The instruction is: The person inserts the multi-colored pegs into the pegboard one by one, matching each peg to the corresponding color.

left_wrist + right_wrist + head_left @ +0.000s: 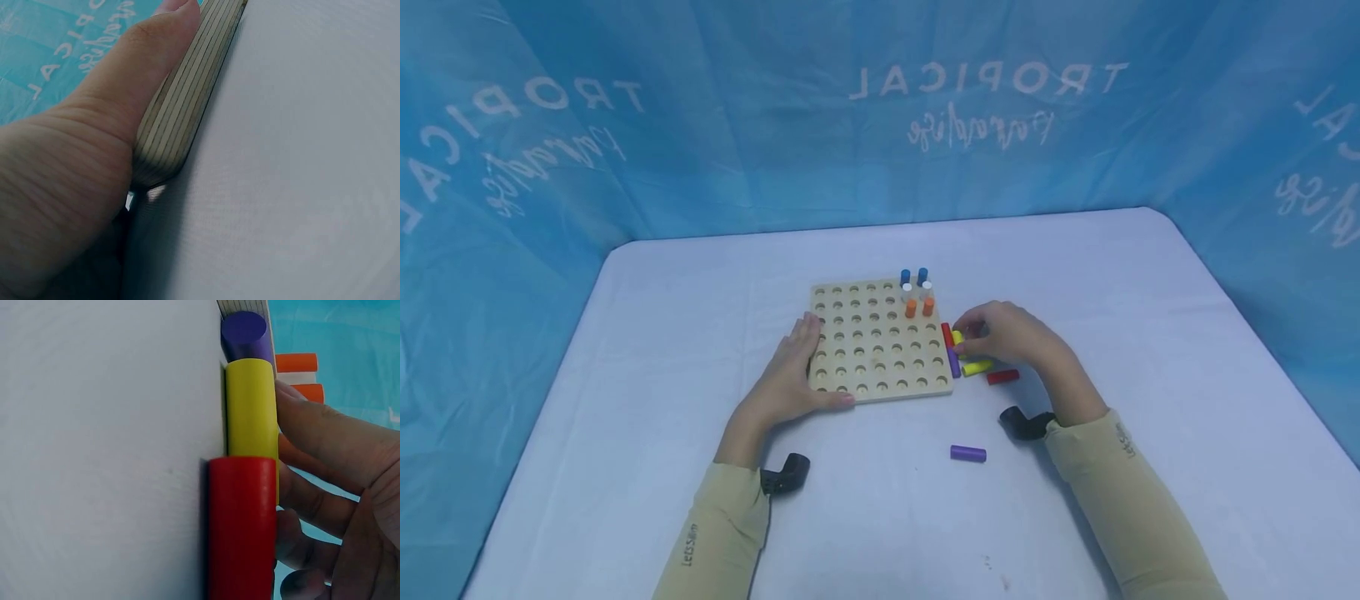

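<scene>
Nearest the person, a lone purple peg [967, 453] is lying on the white table [865, 517]. Beyond it, a loose red peg [1003, 377] and a loose yellow peg [977, 367] are lying by the right hand [1009, 333], whose thumb and fingers are apparently pinching a second yellow peg [958, 338]. A second purple peg [953, 362] and a second red peg [947, 334] are lying just beside the right edge of the pegboard [880, 398], which is sitting between the hands. The left hand [786, 375] is bracing its near left corner, fingers extended along the side, thumb spread apart along the near edge. Farther off, two orange pegs [911, 309], two white pegs [907, 289] and two blue pegs [922, 275] are standing in holes (pair by pair), so six seem placed and six are remaining. The left wrist view is showing the board's layered side, which the head view is hardly revealing; the right wrist view is showing a purple peg's round end but is missing the full count.
</scene>
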A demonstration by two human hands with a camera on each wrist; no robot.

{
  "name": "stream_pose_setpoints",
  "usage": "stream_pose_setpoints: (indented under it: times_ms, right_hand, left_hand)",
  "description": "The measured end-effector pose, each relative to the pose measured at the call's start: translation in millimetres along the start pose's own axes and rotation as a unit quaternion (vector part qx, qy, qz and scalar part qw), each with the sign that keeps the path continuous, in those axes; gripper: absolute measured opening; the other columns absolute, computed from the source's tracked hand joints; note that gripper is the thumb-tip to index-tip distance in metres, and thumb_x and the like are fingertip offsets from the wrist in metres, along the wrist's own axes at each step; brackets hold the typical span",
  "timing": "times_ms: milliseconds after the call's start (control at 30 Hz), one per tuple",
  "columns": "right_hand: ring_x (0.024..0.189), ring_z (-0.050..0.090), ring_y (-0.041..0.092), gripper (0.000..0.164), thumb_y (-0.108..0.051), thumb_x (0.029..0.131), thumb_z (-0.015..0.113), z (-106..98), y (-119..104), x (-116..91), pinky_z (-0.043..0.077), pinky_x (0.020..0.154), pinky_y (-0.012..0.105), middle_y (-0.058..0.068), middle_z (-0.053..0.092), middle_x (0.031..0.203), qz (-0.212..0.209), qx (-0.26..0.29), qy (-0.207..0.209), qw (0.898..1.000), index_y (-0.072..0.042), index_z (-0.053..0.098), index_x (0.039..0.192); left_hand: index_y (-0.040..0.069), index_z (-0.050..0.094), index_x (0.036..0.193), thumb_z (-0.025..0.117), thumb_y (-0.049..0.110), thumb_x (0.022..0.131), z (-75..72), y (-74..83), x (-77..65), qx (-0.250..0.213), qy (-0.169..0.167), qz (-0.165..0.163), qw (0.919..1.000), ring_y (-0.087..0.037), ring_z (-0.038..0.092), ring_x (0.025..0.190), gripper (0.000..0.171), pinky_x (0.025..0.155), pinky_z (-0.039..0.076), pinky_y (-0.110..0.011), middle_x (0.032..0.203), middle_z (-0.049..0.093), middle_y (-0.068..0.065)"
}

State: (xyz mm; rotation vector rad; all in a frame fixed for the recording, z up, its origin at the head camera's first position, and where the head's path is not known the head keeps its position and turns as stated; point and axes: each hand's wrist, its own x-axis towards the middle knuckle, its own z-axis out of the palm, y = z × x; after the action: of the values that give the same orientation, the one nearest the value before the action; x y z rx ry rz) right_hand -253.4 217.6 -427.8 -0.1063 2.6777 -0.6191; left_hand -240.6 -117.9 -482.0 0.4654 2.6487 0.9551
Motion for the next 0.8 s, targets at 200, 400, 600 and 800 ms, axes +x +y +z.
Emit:
stream_pose_setpoints:
  times_ms: [200, 400, 600, 800]
  right_hand:
    - [0.098, 0.058, 0.023, 0.038, -0.028, 0.083, 0.081, -0.7, -0.3, -1.5, 0.053, 0.082, 0.037, 0.003, 0.068, 0.104, -0.009, 0.005, 0.001, 1.000, -0.016, 0.070, 0.118]
    - [0.097, 0.059, 0.022, 0.033, -0.026, 0.083, 0.081, -0.2, 1.7, 1.3, 0.054, 0.082, 0.036, 0.003, 0.067, 0.104, -0.008, 0.026, 0.001, 1.000, -0.018, 0.067, 0.112]
    - [0.095, 0.060, 0.022, 0.034, -0.022, 0.084, 0.079, 0.1, 5.6, 5.1, 0.055, 0.080, 0.034, 0.003, 0.067, 0.105, -0.018, 0.048, 0.022, 0.998, -0.018, 0.065, 0.115]
    - [0.092, 0.058, 0.022, 0.034, -0.023, 0.086, 0.077, -1.5, 5.2, 3.9, 0.053, 0.071, 0.031, 0.002, 0.067, 0.104, -0.039, 0.056, 0.063, 0.996, -0.020, 0.068, 0.119]
  left_hand:
    - [0.015, -0.004, 0.160, 0.083, 0.067, 0.062, 0.1, -0.3, 0.8, 0.002, 0.002, 0.000, 1.0000, -0.018, -0.009, 0.156, 0.141, 0.129, 0.000, -0.043, 0.168, -0.009, 0.000]
    - [0.015, -0.004, 0.160, 0.083, 0.066, 0.063, 0.9, -0.7, 0.6, 0.001, 0.001, -0.002, 1.0000, -0.018, -0.008, 0.156, 0.141, 0.129, 0.000, -0.043, 0.168, -0.009, 0.000]
    - [0.014, -0.003, 0.160, 0.083, 0.066, 0.063, 1.0, -0.5, 0.2, -0.002, 0.001, 0.002, 1.0000, -0.018, -0.008, 0.156, 0.140, 0.129, 0.000, -0.043, 0.168, -0.008, -0.001]
    - [0.014, -0.003, 0.160, 0.084, 0.065, 0.063, -0.1, 1.2, -0.4, -0.002, 0.002, 0.005, 1.0000, -0.020, -0.008, 0.156, 0.140, 0.129, 0.000, -0.044, 0.168, -0.008, -0.002]
